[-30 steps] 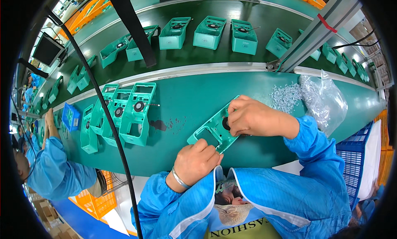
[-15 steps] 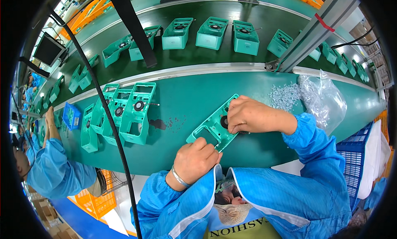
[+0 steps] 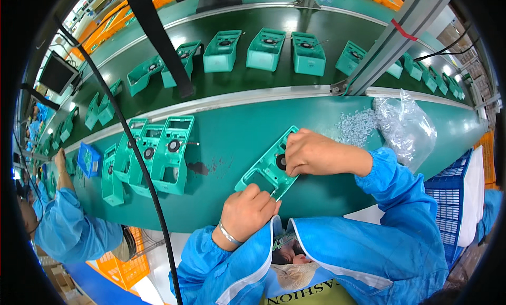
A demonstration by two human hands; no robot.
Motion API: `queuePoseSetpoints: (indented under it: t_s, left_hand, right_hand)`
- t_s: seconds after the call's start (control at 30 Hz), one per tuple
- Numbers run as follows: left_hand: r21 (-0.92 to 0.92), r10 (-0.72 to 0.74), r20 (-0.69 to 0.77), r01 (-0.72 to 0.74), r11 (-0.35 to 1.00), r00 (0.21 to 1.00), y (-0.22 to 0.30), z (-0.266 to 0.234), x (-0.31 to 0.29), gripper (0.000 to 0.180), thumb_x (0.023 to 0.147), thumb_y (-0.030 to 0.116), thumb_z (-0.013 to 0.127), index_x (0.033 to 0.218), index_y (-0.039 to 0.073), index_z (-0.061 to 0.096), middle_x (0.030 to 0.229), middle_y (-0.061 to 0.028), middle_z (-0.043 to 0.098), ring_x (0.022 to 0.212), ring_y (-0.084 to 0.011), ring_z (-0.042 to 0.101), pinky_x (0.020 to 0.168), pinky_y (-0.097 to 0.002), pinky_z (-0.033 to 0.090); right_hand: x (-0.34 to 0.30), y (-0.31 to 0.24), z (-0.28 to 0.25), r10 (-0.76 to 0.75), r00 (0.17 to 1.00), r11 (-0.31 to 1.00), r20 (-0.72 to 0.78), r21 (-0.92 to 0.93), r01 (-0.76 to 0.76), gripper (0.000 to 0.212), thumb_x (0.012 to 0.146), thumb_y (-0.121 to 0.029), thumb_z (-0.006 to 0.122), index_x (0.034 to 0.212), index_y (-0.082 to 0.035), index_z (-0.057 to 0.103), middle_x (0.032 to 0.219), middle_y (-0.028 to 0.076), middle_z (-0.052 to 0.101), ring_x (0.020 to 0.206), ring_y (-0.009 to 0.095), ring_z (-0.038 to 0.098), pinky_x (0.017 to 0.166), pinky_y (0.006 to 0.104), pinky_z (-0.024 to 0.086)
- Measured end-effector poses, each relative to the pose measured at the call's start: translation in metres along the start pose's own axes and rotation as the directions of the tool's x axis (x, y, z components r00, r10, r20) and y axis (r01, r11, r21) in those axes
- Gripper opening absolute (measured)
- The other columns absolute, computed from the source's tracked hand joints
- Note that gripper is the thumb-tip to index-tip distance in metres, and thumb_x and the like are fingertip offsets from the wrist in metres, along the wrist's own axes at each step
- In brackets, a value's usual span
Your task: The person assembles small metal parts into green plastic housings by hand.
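A green plastic housing (image 3: 268, 166) with a round black fan (image 3: 281, 161) set in it lies tilted on the green table in front of me. My left hand (image 3: 246, 214), wearing a bracelet, is closed on the housing's near end. My right hand (image 3: 322, 154) bends over the right-hand edge beside the fan, its fingers pinched together. Whatever they hold, if anything, is hidden beneath them. To the left stand several similar green housings (image 3: 176, 167) with fans, close together.
Small pale pieces (image 3: 354, 127) are heaped beside a clear plastic bag (image 3: 405, 127) at right. Beyond a metal rail, a dark conveyor belt (image 3: 240, 86) carries more housings. A black cable (image 3: 138, 157) crosses the left side. A co-worker's sleeve (image 3: 76, 220) and blue bin (image 3: 88, 160) are there.
The view has shifted slightly, so the belt and housings appear lower. My right hand has curled a little closer over the fan; my left hand keeps its hold on the housing.
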State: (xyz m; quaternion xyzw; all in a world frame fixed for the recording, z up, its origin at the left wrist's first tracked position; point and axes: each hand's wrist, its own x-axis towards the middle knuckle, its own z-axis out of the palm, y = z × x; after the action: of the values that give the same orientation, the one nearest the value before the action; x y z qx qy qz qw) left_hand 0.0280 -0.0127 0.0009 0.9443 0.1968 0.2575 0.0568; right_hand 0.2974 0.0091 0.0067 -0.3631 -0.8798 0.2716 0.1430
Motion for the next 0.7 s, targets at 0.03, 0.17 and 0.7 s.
queuePoseSetpoints:
  t_s: [0.03, 0.17, 0.7]
  left_hand:
    - [0.009, -0.003, 0.010, 0.003, 1.000, 1.000, -0.001, 0.001, 0.000, 0.022, 0.072, 0.022, 0.083, 0.069, 0.018, 0.061, 0.071, 0.0038, 0.053, 0.067, -0.0166, 0.054, 0.047, -0.0309, 0.045]
    - [0.027, 0.001, 0.011, -0.001, 1.000, 1.000, 0.000, 0.002, -0.005, 0.021, 0.073, 0.022, 0.082, 0.070, 0.018, 0.062, 0.070, 0.0039, 0.052, 0.067, -0.0164, 0.054, 0.048, -0.0307, 0.046]
    - [0.196, -0.087, -0.228, 0.133, 0.972, 0.970, -0.064, 0.030, 0.074, 0.020, 0.079, 0.017, 0.080, 0.071, 0.010, 0.063, 0.073, -0.0064, 0.058, 0.074, -0.0296, 0.059, 0.059, -0.0427, 0.050]
  right_hand:
    - [0.001, 0.000, 0.000, -0.006, 1.000, 1.000, -0.005, -0.012, 0.006, 0.007, 0.083, -0.024, 0.074, 0.081, -0.019, 0.079, 0.087, -0.006, 0.071, 0.098, 0.020, 0.060, 0.090, 0.0393, 0.042]
    - [0.008, -0.004, -0.002, -0.064, 0.997, 0.990, 0.044, -0.120, 0.068, 0.007, 0.084, -0.024, 0.073, 0.079, -0.021, 0.076, 0.086, -0.004, 0.070, 0.095, 0.022, 0.061, 0.088, 0.0396, 0.043]
    - [0.099, 0.120, -0.059, 0.257, 0.696, 0.870, -0.670, -0.153, -0.469, 0.059, 0.081, -0.016, 0.081, 0.134, -0.006, 0.059, 0.119, 0.016, 0.063, 0.112, 0.038, 0.063, 0.090, 0.0477, 0.053]
